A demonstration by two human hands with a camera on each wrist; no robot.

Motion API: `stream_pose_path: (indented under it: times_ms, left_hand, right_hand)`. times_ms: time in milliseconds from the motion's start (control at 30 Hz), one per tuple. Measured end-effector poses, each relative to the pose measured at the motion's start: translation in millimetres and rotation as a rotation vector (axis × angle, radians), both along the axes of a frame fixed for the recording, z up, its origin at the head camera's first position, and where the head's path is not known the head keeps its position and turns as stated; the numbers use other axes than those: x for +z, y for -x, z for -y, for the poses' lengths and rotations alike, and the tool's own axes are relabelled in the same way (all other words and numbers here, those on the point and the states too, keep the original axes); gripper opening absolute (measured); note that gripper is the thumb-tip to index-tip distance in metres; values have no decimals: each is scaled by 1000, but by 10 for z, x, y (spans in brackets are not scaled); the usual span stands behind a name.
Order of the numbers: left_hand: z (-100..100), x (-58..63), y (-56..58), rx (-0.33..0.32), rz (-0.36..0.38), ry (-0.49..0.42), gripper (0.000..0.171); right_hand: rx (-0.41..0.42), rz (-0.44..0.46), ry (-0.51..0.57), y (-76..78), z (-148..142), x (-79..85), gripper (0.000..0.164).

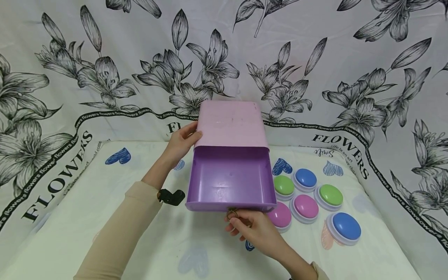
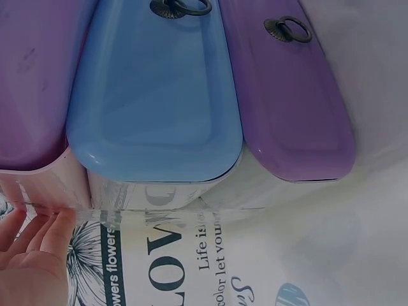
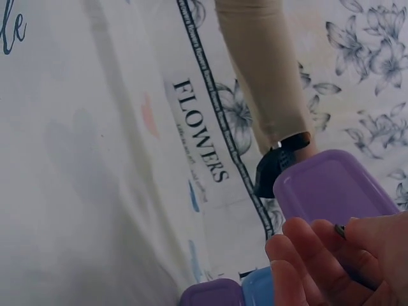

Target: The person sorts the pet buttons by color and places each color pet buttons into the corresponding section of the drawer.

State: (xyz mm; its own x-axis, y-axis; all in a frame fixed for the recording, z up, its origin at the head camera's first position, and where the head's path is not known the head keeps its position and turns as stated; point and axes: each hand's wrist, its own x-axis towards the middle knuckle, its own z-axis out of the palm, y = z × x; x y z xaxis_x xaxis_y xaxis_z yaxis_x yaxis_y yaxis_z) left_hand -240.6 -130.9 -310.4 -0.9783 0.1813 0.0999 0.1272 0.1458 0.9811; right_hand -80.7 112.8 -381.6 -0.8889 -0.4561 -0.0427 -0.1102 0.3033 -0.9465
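Beige sleeve [image 1: 120, 229] nearest, running up from lower left to the left wrist, where a small black wrist camera [image 1: 171, 197] is strapped. Right hand [image 1: 259, 233] also close, coming in from lower right: thumb and finger pinch a dark metal ring pull [image 1: 232, 213] on the front of a glossy purple drawer [image 1: 231, 182]; remaining fingers bent loosely beneath. Drawer stands well out of its pale pink housing [image 1: 231, 122], mid-table, inner floor and side walls in view. Left hand [image 1: 180, 142] laid along the housing's left side near the front edge, fingers fairly straight and touching the plastic, thumb next to them; not curled round it.

Left wrist view, turned: blue drawer front [image 2: 156, 95] adjoins the pulled-out drawer, then a second purple drawer front [image 2: 293, 95]. Both sit closed, each with its own ring.

Right of the unit: six domed push buttons on pale round bases. Two green [image 1: 330, 194], two blue [image 1: 346, 226], two pink [image 1: 306, 207]; the nearer pink partly hidden by drawer and right hand.

Ground: white heart-printed cloth [image 1: 147, 252]. Behind: white backdrop [image 1: 241, 89], black line-drawn lilies, lettered band, "FLOWERS" repeated.
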Motion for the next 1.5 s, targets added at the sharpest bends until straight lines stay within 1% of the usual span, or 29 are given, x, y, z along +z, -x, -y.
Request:
stream_pose_path:
  times_ms: [233, 400, 633, 833, 1033, 1133, 1267, 1367, 1500]
  left_hand:
    - [-2, 3, 8, -5, -7, -6, 55]
    - [-4, 3, 16, -4, -3, -7, 55]
    - [-2, 13, 9, 5, 2, -10, 54]
    - [-5, 27, 2, 8, 6, -8, 55]
    - [-6, 21, 6, 9, 7, -5, 55]
    - [0, -6, 31, 8, 11, -1, 55]
    - [24, -112, 114, 13, 15, -16, 55]
    - [40, -191, 166, 19, 5, -22, 55]
    - [42, -220, 182, 20, -9, -19, 55]
  right_hand:
    - [1, 18, 14, -20, -8, -20, 23]
    - [-4, 20, 4, -41, -22, -37, 22]
    - [7, 15, 8, -74, -33, -49, 21]
    - [12, -2, 18, -75, -31, -75, 24]
    - [11, -9, -3, -89, -37, -116, 24]
    - [23, -19, -1, -99, -59, -144, 26]
    - [47, -43, 0, -103, -114, -210, 28]
    - [33, -73, -26, -106, -168, -261, 30]
    - [0, -124, -95, -107, -266, -306, 28]
